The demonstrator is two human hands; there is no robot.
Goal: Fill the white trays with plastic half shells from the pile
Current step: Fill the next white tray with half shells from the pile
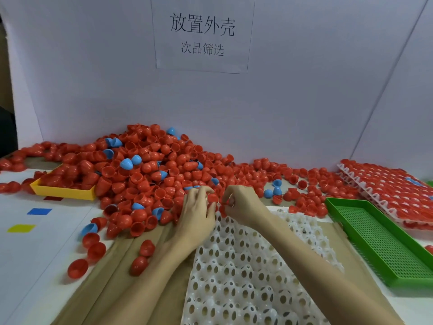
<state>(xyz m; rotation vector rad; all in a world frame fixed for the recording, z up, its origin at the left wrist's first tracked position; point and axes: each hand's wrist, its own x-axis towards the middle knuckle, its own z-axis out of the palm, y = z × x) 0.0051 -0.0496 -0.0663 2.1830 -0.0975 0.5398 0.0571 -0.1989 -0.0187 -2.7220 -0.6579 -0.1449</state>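
Observation:
A large pile of red half shells (150, 165), with a few blue ones mixed in, covers the back of the table. A white tray (246, 273) with rows of holed cups lies in front of me, its cups bare. Both hands work at the tray's far edge, where it meets the pile. My left hand (199, 209) has its fingers curled over a red shell (212, 198). My right hand (241, 205) pinches a red shell (226, 204) between thumb and fingers. What lies under the palms is hidden.
A yellow tray (63, 191) half buried in shells sits at the left. A green mesh tray (384, 240) lies at the right. Behind it is a stack of white trays filled with red shells (386, 188). Loose shells (93, 249) lie at the front left.

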